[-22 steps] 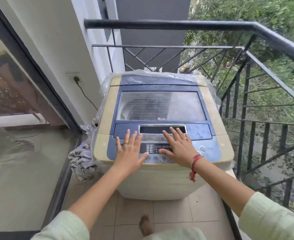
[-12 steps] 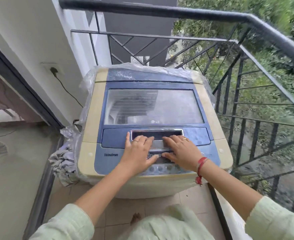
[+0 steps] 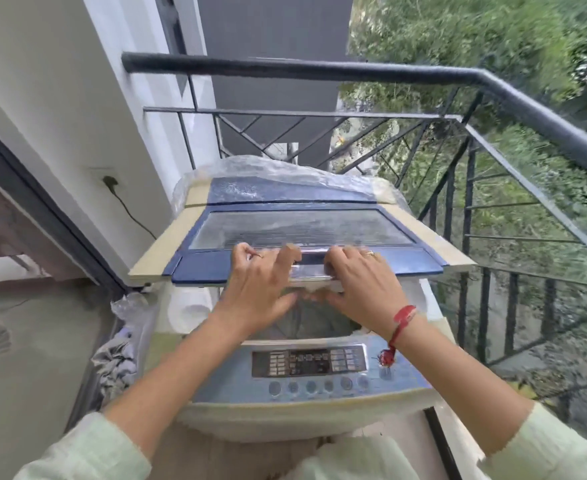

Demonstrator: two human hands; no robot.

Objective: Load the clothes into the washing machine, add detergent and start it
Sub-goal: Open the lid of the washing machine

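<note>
Left hand, right hand grip lid — plastic wrap bunched behind, railing beyond.

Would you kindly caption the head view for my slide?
Left hand and right hand grip the handle of the half-raised lid of the washing machine on a balcony.

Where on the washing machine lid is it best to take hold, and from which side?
Grip the silver handle at the middle of the front edge of the lid, coming from the front, over the control panel. The lid hinges at the rear, so its front edge swings up. The left hand and right hand grip it there now.
</note>
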